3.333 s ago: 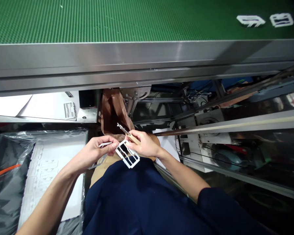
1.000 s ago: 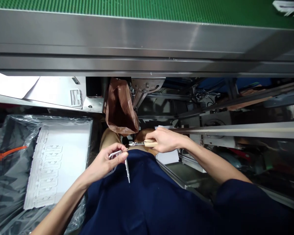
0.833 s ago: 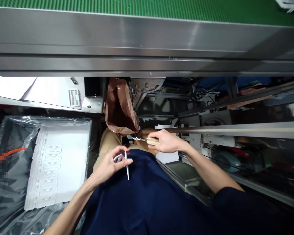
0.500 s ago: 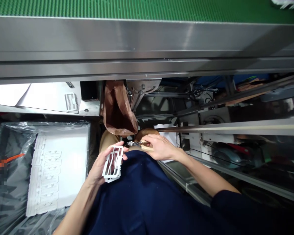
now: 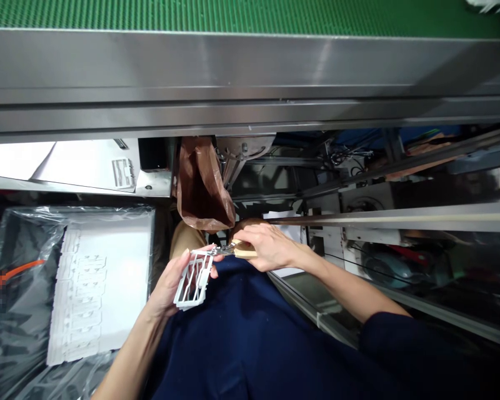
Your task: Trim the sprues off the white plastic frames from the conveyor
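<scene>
A white plastic frame with thin inner bars is held tilted in my left hand, whose fingers close around its left side and top edge. My right hand grips the pale yellow handles of a pair of nippers. The metal jaws point left and meet the frame's upper right corner, close to my left fingertips. Whether the jaws are closed on the plastic is too small to tell. Above both hands a brown plastic bag hangs with its mouth open.
On the left a black plastic-lined tray holds a white sheet and rows of white plastic frames. Another white part lies on papers at the bench. A green conveyor belt with a metal edge runs across the top.
The nippers have moved left, from beside the frame onto its upper right corner. My left hand has tilted the frame slightly and stays in nearly the same place.
</scene>
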Demonstrator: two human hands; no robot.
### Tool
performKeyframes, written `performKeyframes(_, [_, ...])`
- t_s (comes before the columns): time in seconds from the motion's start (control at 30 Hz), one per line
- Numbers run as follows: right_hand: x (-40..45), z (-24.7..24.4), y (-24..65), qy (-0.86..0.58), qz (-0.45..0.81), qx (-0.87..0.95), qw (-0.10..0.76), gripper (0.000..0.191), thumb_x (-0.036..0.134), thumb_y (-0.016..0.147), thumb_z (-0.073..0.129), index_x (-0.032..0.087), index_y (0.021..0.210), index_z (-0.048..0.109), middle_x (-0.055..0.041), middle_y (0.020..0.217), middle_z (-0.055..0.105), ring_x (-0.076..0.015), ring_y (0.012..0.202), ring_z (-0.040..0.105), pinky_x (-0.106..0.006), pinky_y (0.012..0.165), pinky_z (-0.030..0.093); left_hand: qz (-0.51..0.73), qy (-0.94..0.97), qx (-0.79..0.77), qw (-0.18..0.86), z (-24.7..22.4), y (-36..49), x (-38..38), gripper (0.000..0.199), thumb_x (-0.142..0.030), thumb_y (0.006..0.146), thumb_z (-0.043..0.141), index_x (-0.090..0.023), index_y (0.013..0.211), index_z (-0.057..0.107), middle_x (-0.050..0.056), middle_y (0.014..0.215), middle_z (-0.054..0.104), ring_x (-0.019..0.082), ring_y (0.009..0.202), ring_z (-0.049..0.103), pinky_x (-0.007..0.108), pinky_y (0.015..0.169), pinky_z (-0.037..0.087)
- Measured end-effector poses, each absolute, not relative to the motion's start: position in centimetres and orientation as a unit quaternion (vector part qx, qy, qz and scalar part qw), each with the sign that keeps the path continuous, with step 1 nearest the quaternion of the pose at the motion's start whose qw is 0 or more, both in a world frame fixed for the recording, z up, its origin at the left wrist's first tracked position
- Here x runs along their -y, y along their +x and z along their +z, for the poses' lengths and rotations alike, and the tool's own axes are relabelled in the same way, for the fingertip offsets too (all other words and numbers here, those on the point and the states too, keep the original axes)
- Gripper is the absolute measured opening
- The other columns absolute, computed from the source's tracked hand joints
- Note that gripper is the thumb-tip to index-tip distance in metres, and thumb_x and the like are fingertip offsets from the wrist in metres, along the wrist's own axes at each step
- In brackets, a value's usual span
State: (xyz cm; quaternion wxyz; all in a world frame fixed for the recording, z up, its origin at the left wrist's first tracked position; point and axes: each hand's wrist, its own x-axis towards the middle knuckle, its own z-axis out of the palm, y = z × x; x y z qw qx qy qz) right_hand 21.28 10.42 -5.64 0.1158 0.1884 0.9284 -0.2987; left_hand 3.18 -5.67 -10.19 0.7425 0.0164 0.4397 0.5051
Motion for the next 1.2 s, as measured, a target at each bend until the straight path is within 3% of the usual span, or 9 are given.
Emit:
performKeyframes(0.5, [-10.5, -5.5, 21.3, 0.195, -0.327, -0.919, 0.104, 0.016, 0.017, 0.069, 0.053, 0.019, 0.084, 0.056, 0.0003, 0.074, 0.059, -0.0108, 0.061, 0.048, -0.023, 0.053, 0.023, 0.506, 0.026, -0.430, 0.747, -10.5, 3.3, 5.9, 0.046, -0.045, 0.086, 0.049, -0.012, 0.117, 0.058, 0.013, 0.095, 0.067, 0.018, 0.069, 0.061, 0.021, 0.051, 0.048])
performKeyframes(0.67, [-10.3, -6.1, 21.2, 0.276, -0.418, -0.863, 0.068, 0.013, 0.030, 0.077, 0.054, 0.018, 0.082, 0.055, 0.0018, 0.071, 0.057, -0.0083, 0.059, 0.045, -0.020, 0.057, 0.029, 0.526, 0.003, -0.424, 0.737, -10.1, 3.8, 5.5, 0.045, -0.044, 0.085, 0.052, -0.012, 0.115, 0.058, 0.012, 0.094, 0.067, 0.018, 0.068, 0.061, 0.022, 0.051, 0.049])
performKeyframes(0.8, [-10.6, -6.5, 21.1, 0.341, -0.431, -0.834, 0.043, 0.017, 0.034, 0.081, 0.051, 0.019, 0.089, 0.054, 0.0028, 0.073, 0.058, -0.0089, 0.063, 0.048, -0.020, 0.060, 0.033, 0.536, 0.003, -0.453, 0.713, -9.9, 4.1, 4.5, 0.047, -0.041, 0.084, 0.055, -0.021, 0.126, 0.050, 0.010, 0.100, 0.065, 0.019, 0.074, 0.063, 0.023, 0.054, 0.050])
performKeyframes(0.87, [-11.0, -6.4, 21.0, 0.356, -0.411, -0.838, 0.036, 0.018, 0.034, 0.079, 0.053, 0.020, 0.091, 0.054, 0.0016, 0.078, 0.059, -0.0105, 0.067, 0.051, -0.021, 0.062, 0.034, 0.519, -0.003, -0.516, 0.681, -10.2, 4.0, 4.0, 0.045, -0.040, 0.081, 0.060, -0.021, 0.121, 0.053, 0.009, 0.098, 0.065, 0.019, 0.076, 0.064, 0.022, 0.055, 0.049])
performKeyframes(1.0, [-12.5, -4.8, 21.4, 0.360, -0.361, -0.860, -0.004, 0.017, 0.029, 0.079, 0.053, 0.019, 0.093, 0.055, -0.0012, 0.086, 0.060, -0.0118, 0.073, 0.052, -0.023, 0.068, 0.036, 0.473, 0.024, -0.626, 0.619, -11.5, 4.0, 3.4, 0.037, -0.044, 0.073, 0.067, -0.018, 0.099, 0.061, 0.002, 0.076, 0.064, 0.016, 0.069, 0.061, 0.019, 0.054, 0.045])
performKeyframes(1.2, [-16.1, 4.5, 23.0, 0.271, -0.356, -0.889, -0.095, 0.018, 0.031, 0.077, 0.058, 0.016, 0.088, 0.056, 0.0028, 0.070, 0.055, -0.0065, 0.059, 0.045, -0.017, 0.058, 0.034, 0.372, 0.187, -0.668, 0.617, -11.4, 3.9, 2.4, 0.038, -0.061, 0.069, 0.060, -0.024, 0.069, 0.057, -0.001, 0.064, 0.059, 0.023, 0.070, 0.061, 0.032, 0.062, 0.050])
